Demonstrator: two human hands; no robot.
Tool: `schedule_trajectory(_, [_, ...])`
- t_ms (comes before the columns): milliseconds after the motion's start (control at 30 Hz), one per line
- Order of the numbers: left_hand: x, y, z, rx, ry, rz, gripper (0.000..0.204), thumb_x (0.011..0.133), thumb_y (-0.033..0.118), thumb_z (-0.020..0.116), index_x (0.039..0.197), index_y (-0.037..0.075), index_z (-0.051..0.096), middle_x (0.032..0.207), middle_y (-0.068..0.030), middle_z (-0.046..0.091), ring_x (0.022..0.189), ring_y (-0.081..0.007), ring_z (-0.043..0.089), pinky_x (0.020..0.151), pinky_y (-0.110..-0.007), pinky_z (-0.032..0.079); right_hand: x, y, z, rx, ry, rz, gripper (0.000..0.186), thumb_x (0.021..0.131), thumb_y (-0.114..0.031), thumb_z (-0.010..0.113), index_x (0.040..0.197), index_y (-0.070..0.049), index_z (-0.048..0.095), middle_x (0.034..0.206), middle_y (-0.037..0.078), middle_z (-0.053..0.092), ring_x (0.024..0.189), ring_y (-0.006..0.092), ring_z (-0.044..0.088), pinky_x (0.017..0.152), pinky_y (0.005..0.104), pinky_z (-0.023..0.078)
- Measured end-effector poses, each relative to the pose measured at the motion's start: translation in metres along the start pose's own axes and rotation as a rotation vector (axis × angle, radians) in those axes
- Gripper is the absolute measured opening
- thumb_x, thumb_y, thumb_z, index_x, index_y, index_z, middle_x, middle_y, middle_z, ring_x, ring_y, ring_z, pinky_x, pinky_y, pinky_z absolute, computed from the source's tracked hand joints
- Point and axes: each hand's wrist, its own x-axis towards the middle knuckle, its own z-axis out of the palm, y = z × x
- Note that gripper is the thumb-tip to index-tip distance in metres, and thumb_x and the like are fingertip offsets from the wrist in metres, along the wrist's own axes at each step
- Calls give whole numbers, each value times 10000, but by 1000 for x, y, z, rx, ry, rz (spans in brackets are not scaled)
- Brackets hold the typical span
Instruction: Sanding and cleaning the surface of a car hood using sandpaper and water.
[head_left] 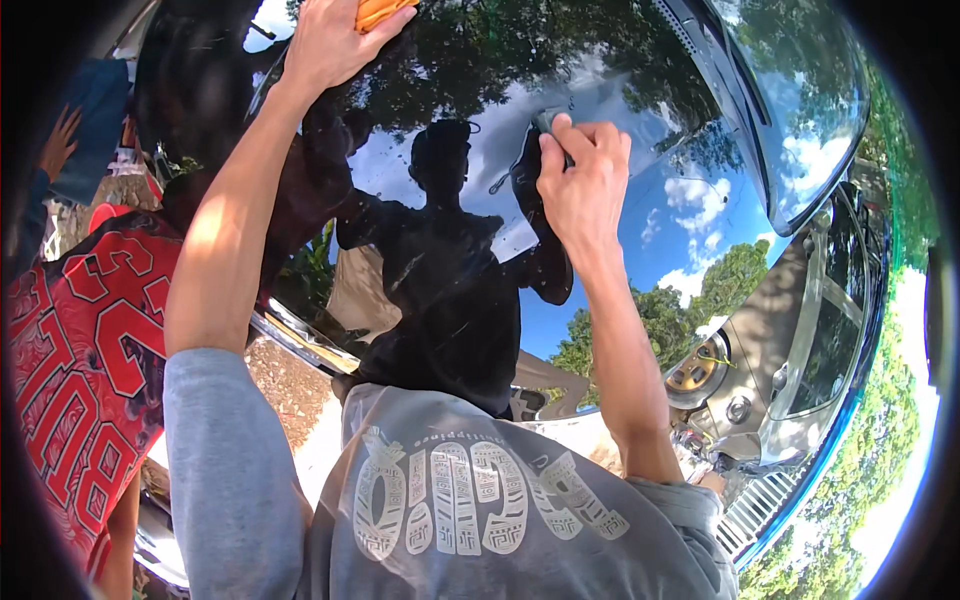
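Both my arms reach over a glossy dark car hood [470,60], which mirrors sky, clouds, trees and my dark outline. At the top edge of the picture, my left hand [330,45] is closed on an orange cloth [382,12], partly cut off by the frame. Right of centre, my right hand [588,185] has bent fingers around a small grey-blue piece [546,121] held against the hood. Most of that piece is hidden by the fingers, so its kind is unclear. Wet streaks and small drops lie on the paint beside it.
The windshield [800,130] with a black wiper [742,75] borders the hood at upper right. Close on my left stands a person in a red jersey [95,370]. Another person's hand [60,140] shows farther back. A silver vehicle [790,350] appears at lower right, perhaps mirrored.
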Motion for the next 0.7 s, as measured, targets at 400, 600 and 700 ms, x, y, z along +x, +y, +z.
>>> schedule_trajectory(400, [-4,-4,1,132,146,124,528,794,282,801,1226,69,584,1164,-186,611,1069,-401,599,934,-470,487,5,6,-6,-26,-90,-53,175,828,-54,749,999,-19,769,922,135,658,863,302,570,712,392,487])
schedule_trajectory(600, [-2,-2,-1,82,153,135,480,797,273,797,1174,63,586,1095,-161,623,1030,-387,611,917,-479,479,3,18,2,4,-56,-24,168,818,-61,764,983,-30,772,907,123,655,847,302,564,732,404,477])
schedule_trajectory(700, [-3,-1,1,33,138,93,481,784,275,806,1163,68,594,1078,-156,619,1010,-382,607,906,-475,481,-2,23,6,-37,39,-123,152,824,-76,766,970,-36,775,914,112,651,848,296,562,740,404,477])
